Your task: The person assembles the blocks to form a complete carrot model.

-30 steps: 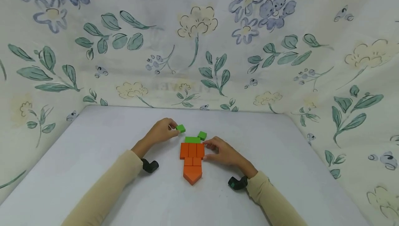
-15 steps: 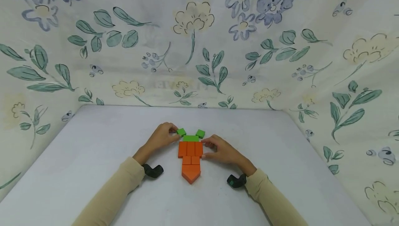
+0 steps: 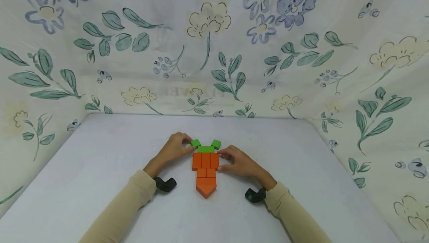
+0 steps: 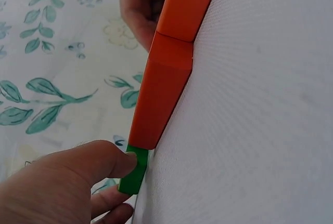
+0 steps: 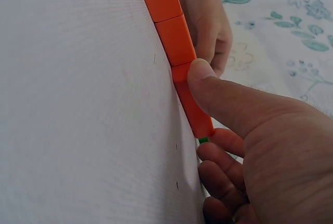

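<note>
My left hand point(image 3: 173, 147) pinches a small green block point(image 3: 196, 144) between thumb and fingers, at the upper left corner of a longer green block point(image 3: 206, 149). In the left wrist view the thumb lies against a green block point(image 4: 136, 169). A second small green block point(image 3: 216, 144) sits tilted at the long block's upper right corner. Below are several orange blocks point(image 3: 206, 161) laid flat against one another, ending in a pointed orange block point(image 3: 206, 186). My right hand point(image 3: 239, 161) holds the right-hand upper orange block point(image 5: 190, 96) at its side, thumb low and index finger at its top corner.
The blocks lie on a white table point(image 3: 268, 142). Behind and at both sides hangs a white cloth point(image 3: 187, 64) printed with flowers and leaves. A dark wrist camera point(image 3: 165, 185) is on the left wrist, another dark wrist camera point(image 3: 255, 195) on the right.
My left hand has brought the small green block down and right, up to the long green block's corner. The right hand has stayed by the orange blocks. The head view has shifted slightly.
</note>
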A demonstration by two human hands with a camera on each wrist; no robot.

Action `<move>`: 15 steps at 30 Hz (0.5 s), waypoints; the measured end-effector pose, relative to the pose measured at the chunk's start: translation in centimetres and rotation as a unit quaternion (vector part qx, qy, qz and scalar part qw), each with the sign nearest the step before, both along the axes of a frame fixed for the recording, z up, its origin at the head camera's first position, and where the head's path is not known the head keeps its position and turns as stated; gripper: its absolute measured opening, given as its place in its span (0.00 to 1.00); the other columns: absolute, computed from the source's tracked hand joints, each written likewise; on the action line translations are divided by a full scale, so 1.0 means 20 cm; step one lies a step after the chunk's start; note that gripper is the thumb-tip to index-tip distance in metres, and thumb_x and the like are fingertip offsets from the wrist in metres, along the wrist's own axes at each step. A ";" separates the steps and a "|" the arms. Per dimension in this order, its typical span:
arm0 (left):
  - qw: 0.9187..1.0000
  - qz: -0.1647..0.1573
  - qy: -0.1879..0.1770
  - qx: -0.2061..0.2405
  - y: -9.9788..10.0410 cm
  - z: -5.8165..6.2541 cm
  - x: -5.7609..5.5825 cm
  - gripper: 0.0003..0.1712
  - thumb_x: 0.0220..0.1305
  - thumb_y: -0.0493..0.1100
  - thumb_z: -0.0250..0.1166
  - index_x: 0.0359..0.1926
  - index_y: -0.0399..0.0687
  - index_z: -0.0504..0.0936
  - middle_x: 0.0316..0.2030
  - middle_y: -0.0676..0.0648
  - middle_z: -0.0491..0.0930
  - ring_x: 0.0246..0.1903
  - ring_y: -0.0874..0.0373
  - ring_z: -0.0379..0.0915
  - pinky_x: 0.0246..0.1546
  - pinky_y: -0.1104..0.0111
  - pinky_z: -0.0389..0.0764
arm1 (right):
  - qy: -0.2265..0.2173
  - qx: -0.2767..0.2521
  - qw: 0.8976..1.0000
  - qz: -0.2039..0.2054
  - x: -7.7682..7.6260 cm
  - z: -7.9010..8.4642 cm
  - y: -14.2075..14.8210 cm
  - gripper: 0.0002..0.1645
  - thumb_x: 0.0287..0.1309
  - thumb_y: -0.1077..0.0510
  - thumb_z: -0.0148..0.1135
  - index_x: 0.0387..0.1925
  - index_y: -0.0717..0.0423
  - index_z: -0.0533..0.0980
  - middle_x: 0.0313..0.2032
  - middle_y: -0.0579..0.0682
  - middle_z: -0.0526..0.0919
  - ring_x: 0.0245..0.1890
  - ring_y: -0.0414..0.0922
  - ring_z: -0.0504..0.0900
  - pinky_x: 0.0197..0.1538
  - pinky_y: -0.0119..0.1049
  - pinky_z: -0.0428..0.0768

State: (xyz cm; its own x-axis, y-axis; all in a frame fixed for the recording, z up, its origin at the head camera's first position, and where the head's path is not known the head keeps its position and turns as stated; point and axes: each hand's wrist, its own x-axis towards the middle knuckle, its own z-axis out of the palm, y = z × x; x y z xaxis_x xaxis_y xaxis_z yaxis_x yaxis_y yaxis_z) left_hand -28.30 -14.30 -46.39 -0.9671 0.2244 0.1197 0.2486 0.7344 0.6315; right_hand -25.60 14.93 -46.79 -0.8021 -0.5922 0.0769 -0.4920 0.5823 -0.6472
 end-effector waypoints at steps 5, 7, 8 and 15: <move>1.000 0.007 0.001 -0.014 -0.01 0.00 0.01 0.21 0.59 0.48 0.71 0.49 0.39 0.84 0.45 0.42 0.78 0.49 0.46 0.71 0.51 0.54 0.74 | -0.004 -0.004 1.000 0.005 0.00 0.00 -0.01 0.33 0.55 0.46 0.74 0.61 0.48 0.76 0.47 0.44 0.77 0.48 0.40 0.75 0.52 0.35 0.77; 1.000 0.008 -0.001 -0.018 -0.02 0.00 0.01 0.22 0.59 0.49 0.71 0.49 0.39 0.83 0.45 0.42 0.78 0.50 0.46 0.70 0.51 0.53 0.73 | -0.002 0.000 1.000 0.008 -0.01 0.01 -0.01 0.33 0.55 0.46 0.74 0.61 0.47 0.75 0.47 0.43 0.77 0.48 0.39 0.75 0.52 0.35 0.77; 1.000 0.009 -0.004 -0.018 -0.02 0.01 0.02 0.22 0.59 0.49 0.71 0.50 0.39 0.83 0.46 0.41 0.77 0.50 0.45 0.69 0.52 0.53 0.73 | -0.001 0.001 1.000 0.009 -0.01 0.01 -0.02 0.33 0.55 0.46 0.74 0.61 0.47 0.75 0.47 0.43 0.77 0.48 0.39 0.75 0.52 0.35 0.77; 0.999 0.002 -0.024 -0.028 -0.05 0.00 0.00 0.25 0.58 0.46 0.70 0.55 0.37 0.81 0.50 0.39 0.75 0.52 0.45 0.68 0.54 0.52 0.73 | -0.002 -0.002 1.000 0.018 -0.03 0.01 -0.03 0.33 0.55 0.47 0.74 0.62 0.49 0.75 0.48 0.45 0.78 0.48 0.41 0.75 0.54 0.37 0.77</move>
